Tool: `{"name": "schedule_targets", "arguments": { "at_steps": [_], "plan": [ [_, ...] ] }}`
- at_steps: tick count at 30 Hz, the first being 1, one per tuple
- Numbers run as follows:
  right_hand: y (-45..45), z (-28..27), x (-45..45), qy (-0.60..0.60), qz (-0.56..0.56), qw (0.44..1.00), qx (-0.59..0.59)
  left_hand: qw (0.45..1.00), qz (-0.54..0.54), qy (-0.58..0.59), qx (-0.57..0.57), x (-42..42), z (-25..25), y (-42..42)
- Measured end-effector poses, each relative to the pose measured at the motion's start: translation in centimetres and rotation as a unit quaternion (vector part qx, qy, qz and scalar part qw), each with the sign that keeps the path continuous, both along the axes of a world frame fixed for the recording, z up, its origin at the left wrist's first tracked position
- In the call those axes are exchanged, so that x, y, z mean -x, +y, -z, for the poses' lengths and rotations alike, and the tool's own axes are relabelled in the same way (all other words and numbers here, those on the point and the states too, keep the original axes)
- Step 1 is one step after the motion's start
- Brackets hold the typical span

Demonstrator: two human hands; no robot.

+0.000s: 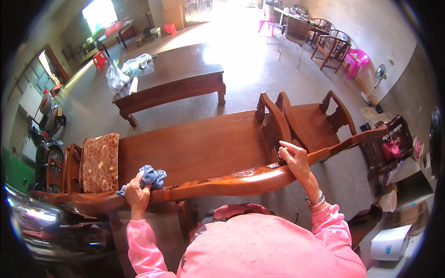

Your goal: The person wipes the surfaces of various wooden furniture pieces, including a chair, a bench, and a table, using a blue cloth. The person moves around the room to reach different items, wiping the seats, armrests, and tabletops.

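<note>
A crumpled blue cloth [152,176] is in my left hand [137,194], on the top rail of a carved wooden bench's backrest. My right hand [295,160] rests on the same polished rail [243,186] further right, with its index finger extended and nothing seen in it; its palm side is hidden. Beyond the rail lies the bench's wide wooden seat [194,146]. A brown patterned cushion [100,163] stands at the seat's left end, and a curved armrest [276,121] closes the right end.
A low wooden table [180,74] carrying plastic bags [120,76] stands beyond the bench. To the right are a wooden armchair [309,121] and a standing fan [380,72]. A motorcycle [52,146] is at the left. Dark wooden furniture [149,229] stands close to me at lower left.
</note>
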State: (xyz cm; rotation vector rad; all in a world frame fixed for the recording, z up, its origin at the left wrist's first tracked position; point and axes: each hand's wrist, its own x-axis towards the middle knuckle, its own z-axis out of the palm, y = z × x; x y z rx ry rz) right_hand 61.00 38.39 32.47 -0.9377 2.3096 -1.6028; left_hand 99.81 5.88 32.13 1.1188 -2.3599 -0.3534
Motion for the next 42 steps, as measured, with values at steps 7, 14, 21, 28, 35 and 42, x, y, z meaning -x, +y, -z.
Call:
{"name": "schedule_targets", "arguments": {
  "at_steps": [7, 14, 21, 28, 35, 42],
  "plan": [
    [-0.9, 0.1, -0.2, -0.031, -0.021, 0.999, 0.003, 0.999, -0.002, -0.020, -0.034, -0.1, -0.3, -0.3],
    [-0.2, 0.6, 0.2, 0.008, -0.030, 0.999, -0.026, 0.993, 0.058, 0.082, -0.063, 4.7, 1.1, 4.2],
    [-0.3, 0.6, 0.3, 0.025, -0.040, 0.998, -0.034, 0.954, 0.203, 0.212, -0.066, 12.0, -0.2, 13.4],
    [-0.1, 0.6, 0.4, 0.001, -0.042, 0.999, -0.024, 0.935, 0.269, 0.225, 0.047, 15.7, -1.2, 16.4],
    [0.1, 0.8, 0.5, -0.026, -0.047, 0.998, -0.012, 0.938, 0.273, 0.196, 0.081, 15.7, -1.6, 16.9],
    [0.2, 1.2, 0.7, -0.026, -0.044, 0.999, 0.006, 0.957, 0.229, 0.091, 0.150, 11.9, -1.0, 15.1]
  ]
}}
